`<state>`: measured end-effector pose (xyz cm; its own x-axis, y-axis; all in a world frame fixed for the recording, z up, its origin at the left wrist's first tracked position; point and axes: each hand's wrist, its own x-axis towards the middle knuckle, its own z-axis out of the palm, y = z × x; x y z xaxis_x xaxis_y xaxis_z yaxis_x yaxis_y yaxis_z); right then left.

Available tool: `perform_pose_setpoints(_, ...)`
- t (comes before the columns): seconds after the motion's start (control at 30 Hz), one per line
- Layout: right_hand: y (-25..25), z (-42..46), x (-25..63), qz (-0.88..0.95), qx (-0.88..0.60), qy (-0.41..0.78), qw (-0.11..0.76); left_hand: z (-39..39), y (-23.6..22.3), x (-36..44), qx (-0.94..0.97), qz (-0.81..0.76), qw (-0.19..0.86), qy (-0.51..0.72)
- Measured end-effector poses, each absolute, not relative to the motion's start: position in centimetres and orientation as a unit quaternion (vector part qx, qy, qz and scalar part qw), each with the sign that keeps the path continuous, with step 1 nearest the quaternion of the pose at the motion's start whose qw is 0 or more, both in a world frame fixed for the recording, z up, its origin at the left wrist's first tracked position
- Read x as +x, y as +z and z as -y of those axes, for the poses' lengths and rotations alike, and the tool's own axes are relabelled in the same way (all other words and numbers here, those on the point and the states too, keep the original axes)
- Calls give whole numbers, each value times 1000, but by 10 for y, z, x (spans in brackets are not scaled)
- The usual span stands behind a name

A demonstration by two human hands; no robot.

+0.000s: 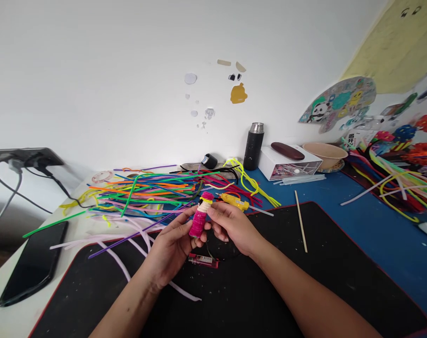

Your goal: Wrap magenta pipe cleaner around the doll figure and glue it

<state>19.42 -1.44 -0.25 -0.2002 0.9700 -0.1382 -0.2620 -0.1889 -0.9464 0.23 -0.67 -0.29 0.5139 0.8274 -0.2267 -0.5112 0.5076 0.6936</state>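
A small figure wound from pipe cleaners (198,222), with a magenta body, a cream band and a magenta top with yellow, is held between both hands over the black mat. My left hand (174,239) has its fingers closed around the lower body from the left. On the other side, my right hand (230,223) pinches at the cream band with thumb and fingers. Below them a red lighter (203,261) lies on the mat. A yellow hot glue gun (235,202) rests just behind my right hand.
Many coloured pipe cleaners (157,185) spread across the back left. A phone (33,263) lies at left, near a power strip (26,157). A wooden stick (300,220) is on the mat (340,263). Behind stand a black bottle (253,148), a white box (269,164) and a bowl (325,157).
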Motion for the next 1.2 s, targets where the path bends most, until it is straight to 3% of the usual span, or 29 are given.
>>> perform_pose_setpoints(1.2, 2, 18, 188, 410, -406, 661, 480, 9, -2, 5, 274, -272, 826, 411)
